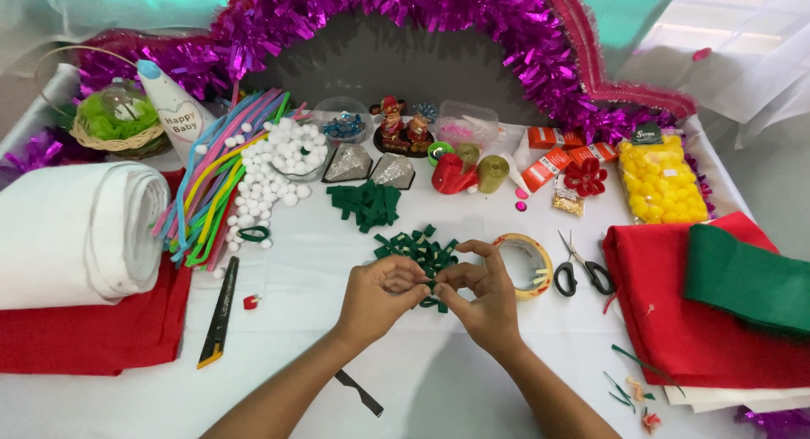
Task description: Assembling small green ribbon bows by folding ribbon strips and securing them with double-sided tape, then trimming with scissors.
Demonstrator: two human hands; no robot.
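Observation:
My left hand and my right hand meet over the white table, both pinching a small green felt piece between their fingertips. Just beyond my fingers lies a cluster of green felt strips. A second pile of green felt strips sits farther back. A roll of clear tape lies right beside my right hand.
Black-handled scissors lie right of the tape. Red felt and green felt are stacked at right, a white felt roll at left. Pipe cleaners, white pompoms, a craft knife, yellow pompoms and purple tinsel surround the work area.

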